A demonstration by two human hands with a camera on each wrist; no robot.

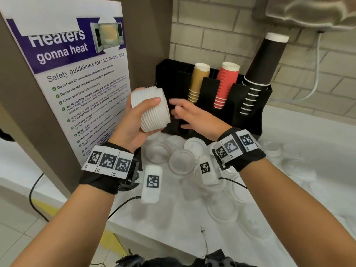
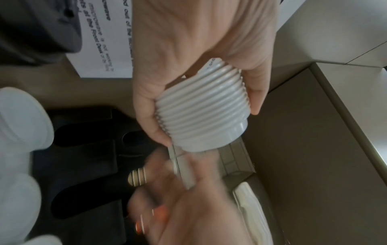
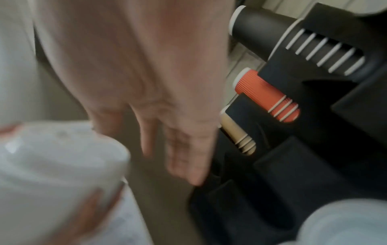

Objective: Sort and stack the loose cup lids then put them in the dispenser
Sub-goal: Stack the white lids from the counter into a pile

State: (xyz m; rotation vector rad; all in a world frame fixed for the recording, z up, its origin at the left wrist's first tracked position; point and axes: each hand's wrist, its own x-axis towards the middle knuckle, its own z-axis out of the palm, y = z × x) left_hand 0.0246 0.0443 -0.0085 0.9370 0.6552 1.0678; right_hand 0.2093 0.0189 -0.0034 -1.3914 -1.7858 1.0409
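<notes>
While clear loose lids (image 1: 182,160) lie scattered nearest on the white counter (image 1: 289,189), the left hand (image 1: 133,120) holds the stack of white lids (image 1: 152,109) above them, thumb and fingers curled round it, its long axis tilted toward the lower right. Just beside it, the right hand (image 1: 189,117) hangs blurred, fingers straight and slightly apart, holding nothing. Beyond stands the black dispenser (image 1: 248,112) with paper cups (image 1: 225,83).

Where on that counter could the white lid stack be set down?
Bare counter lies right of the black dispenser, under the tiled wall. In front of the dispenser, between both wrists, clear lids crowd it. The dispenser's left slots look empty.
</notes>
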